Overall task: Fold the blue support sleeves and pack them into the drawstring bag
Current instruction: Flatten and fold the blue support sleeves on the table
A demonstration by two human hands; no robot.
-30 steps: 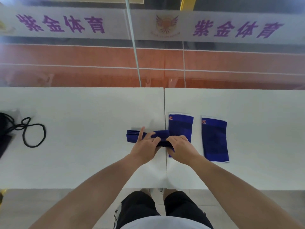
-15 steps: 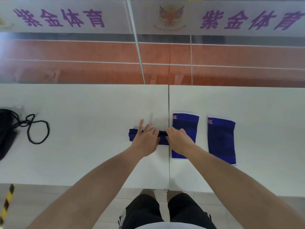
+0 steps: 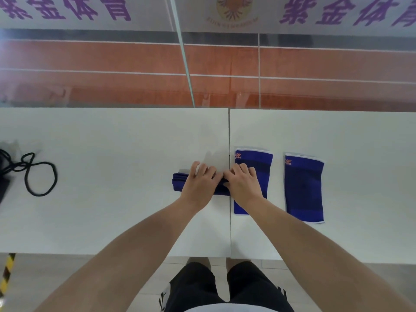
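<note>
Blue folded sleeve (image 3: 179, 183) is lying across the seam between two white tabletops (image 3: 112, 221), near the middle. The left hand (image 3: 200, 184) and right hand (image 3: 244, 185) are meeting on it, fingers bent together and clamping the fabric. Just right, one flat sleeve (image 3: 253, 158) is lying partly under the right hand, with another sleeve (image 3: 304, 188) further right, apart. Bare tabletop is stretching left to a black cord (image 3: 40, 195) and bag (image 3: 2, 188) at the left edge.

The folded sleeve (image 3: 177, 183) under the left hand (image 3: 200, 185) is matt knitted cloth; the white table (image 3: 112, 221) looks smooth and matt.
</note>
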